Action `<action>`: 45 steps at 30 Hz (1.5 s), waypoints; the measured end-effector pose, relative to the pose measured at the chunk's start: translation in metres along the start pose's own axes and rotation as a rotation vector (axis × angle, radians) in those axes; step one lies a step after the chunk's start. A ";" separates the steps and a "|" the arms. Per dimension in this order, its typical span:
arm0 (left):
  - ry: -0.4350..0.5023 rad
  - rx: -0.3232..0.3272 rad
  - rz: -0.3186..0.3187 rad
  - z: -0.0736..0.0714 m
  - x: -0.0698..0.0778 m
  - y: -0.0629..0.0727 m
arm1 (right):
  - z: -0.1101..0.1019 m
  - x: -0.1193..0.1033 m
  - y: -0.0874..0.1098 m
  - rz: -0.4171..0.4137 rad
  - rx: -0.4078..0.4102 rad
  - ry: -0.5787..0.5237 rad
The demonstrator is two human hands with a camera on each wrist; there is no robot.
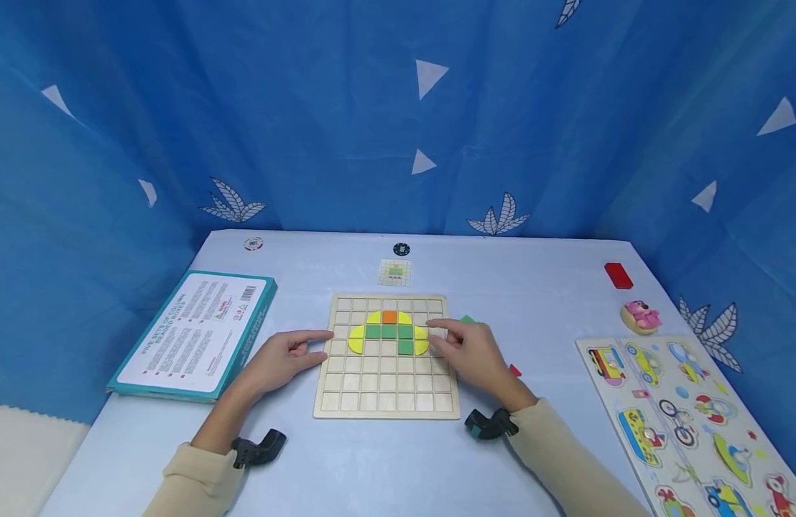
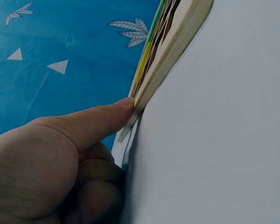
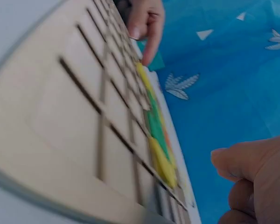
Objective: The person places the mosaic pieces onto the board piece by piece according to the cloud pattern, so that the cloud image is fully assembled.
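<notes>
A wooden grid board (image 1: 386, 414) lies flat before me, with yellow quarter-round pieces (image 1: 356, 340), green squares (image 1: 405, 347) and an orange square (image 1: 389, 317) set in its cells. At the board's left edge, my left hand (image 1: 276, 364) touches the rim with thumb and forefinger spread apart; the left wrist view shows the thumb (image 2: 102, 120) against the wooden side. Over the right edge of the board hovers my right hand (image 1: 474, 357), thumb and forefinger apart beside the right yellow pieces. Nothing shows between those fingers.
A small pattern card (image 1: 394, 273) lies behind the board. Left stands a teal box (image 1: 197, 330); right lie a picture puzzle board (image 1: 669, 459), a pink figure (image 1: 642, 316) and a red block (image 1: 618, 276). Green (image 1: 468, 319) and red pieces (image 1: 514, 370) peek out around my right hand.
</notes>
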State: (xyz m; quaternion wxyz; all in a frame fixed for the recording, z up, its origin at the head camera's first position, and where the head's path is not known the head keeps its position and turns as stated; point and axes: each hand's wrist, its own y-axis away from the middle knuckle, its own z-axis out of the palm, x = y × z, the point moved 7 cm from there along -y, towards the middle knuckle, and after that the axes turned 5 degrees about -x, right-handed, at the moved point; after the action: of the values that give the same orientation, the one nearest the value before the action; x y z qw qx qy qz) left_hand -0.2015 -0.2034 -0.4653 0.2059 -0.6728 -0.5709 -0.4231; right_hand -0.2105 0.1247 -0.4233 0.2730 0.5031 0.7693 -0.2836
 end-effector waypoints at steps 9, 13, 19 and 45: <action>-0.003 0.013 0.003 -0.002 0.004 -0.002 | -0.056 0.048 0.013 0.151 0.103 0.074; 0.001 0.004 -0.001 0.000 0.000 -0.001 | -0.064 0.073 0.020 0.207 0.101 0.113; -0.003 0.009 -0.001 0.002 0.000 -0.001 | -0.064 0.088 0.023 0.198 0.074 0.149; -0.004 0.015 -0.015 0.000 0.001 0.001 | -0.052 0.088 0.025 0.230 0.030 0.216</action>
State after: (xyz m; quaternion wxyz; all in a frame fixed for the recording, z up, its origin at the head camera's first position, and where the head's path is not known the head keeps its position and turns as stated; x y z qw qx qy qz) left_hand -0.2007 -0.2031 -0.4648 0.2067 -0.6676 -0.5796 -0.4190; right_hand -0.2249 0.2245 -0.4534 0.2121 0.6195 0.7272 -0.2060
